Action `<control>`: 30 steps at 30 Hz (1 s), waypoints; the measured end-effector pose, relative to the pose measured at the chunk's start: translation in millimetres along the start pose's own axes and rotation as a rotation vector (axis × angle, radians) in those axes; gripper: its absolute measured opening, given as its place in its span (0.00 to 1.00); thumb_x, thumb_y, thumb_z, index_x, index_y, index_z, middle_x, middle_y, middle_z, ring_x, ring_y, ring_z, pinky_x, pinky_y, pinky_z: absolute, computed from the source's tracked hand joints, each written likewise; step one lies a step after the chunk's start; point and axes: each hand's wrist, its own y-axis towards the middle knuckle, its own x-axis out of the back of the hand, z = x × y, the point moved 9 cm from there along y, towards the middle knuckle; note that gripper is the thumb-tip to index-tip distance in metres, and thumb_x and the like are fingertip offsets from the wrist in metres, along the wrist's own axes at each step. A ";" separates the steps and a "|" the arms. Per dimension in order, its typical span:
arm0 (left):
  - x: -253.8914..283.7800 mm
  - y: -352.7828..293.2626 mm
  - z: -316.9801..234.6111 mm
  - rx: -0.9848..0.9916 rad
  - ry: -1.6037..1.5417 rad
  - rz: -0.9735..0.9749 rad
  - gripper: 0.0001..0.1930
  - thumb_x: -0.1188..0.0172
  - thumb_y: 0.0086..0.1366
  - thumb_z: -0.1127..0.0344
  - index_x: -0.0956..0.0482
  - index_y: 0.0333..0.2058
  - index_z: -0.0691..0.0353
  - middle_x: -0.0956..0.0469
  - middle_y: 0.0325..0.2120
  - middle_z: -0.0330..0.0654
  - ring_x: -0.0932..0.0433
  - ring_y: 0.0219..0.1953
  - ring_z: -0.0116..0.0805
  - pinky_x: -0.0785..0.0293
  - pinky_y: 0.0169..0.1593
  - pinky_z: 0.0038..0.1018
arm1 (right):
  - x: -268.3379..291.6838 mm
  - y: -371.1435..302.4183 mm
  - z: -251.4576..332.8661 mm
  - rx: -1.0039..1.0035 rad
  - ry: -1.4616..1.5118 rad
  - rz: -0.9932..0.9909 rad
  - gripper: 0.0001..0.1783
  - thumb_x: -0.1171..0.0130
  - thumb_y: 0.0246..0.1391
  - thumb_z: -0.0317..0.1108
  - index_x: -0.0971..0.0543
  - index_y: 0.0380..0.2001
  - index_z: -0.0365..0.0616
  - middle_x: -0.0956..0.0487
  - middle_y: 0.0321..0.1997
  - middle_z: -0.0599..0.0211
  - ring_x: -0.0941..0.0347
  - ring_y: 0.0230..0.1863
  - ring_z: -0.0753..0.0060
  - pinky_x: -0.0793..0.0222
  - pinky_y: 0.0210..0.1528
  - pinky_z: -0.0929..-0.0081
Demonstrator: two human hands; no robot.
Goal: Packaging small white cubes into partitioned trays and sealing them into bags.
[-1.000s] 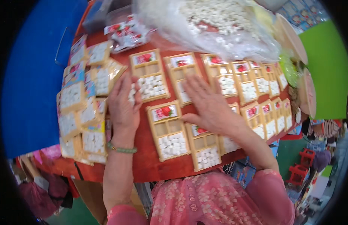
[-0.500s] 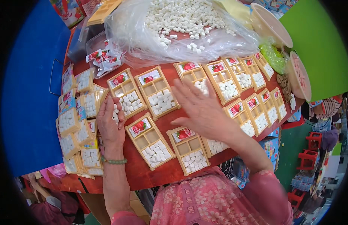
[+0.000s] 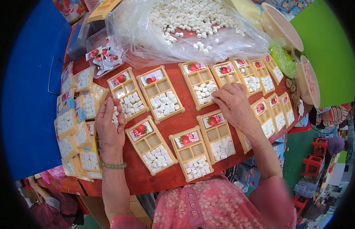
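Several small white marshmallows (image 3: 116,116) sit in my left hand (image 3: 109,133), its fingers curled round them beside a cream tray (image 3: 122,94). Above the trays to the right is my right hand (image 3: 238,108). Its fingertips are pinched together at the right edge of another cream tray (image 3: 202,78), close to the marshmallows (image 3: 205,92) in it; whatever they hold is hidden. Each of these trays has a strawberry-printed sachet, small compartments and one large compartment of marshmallows. My right hand partly covers the tray behind it (image 3: 225,77).
A clear plastic bag (image 3: 143,49) spills loose marshmallows across the back of the red table (image 3: 120,179). Sachets fill a clear box (image 3: 103,68) at the back left. Filled trays (image 3: 65,123) are stacked at the left. Pale bowls (image 3: 309,82) and a green bag (image 3: 283,61) stand at the right.
My right hand, spread flat before, has moved right and its fingertips have closed at a tray's edge. My left hand still holds its marshmallows in nearly the same place.
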 end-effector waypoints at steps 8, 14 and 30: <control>-2.3 -2.5 -2.8 0.002 0.020 -0.045 0.12 0.46 0.72 0.59 0.23 0.38 0.62 0.27 0.25 0.34 0.34 0.18 0.17 0.47 0.16 0.13 | 6.3 10.1 -15.4 -0.006 0.120 -0.010 0.03 0.39 0.53 0.25 0.23 0.32 0.43 0.24 0.32 0.65 0.28 0.40 0.61 0.39 0.50 0.65; -2.2 -3.1 -2.7 0.007 0.029 -0.055 0.11 0.46 0.72 0.59 0.23 0.38 0.62 0.27 0.25 0.33 0.34 0.18 0.17 0.47 0.16 0.12 | -1.1 11.5 -4.2 0.054 -0.004 0.067 0.03 0.40 0.54 0.27 0.25 0.32 0.44 0.26 0.32 0.65 0.29 0.40 0.61 0.40 0.53 0.63; -1.7 -2.6 -3.0 0.012 0.036 -0.058 0.12 0.46 0.73 0.59 0.23 0.39 0.63 0.27 0.25 0.34 0.35 0.17 0.17 0.47 0.16 0.12 | -14.1 13.8 8.1 0.073 -0.285 0.282 0.05 0.41 0.50 0.25 0.23 0.33 0.44 0.26 0.33 0.66 0.28 0.42 0.61 0.43 0.59 0.57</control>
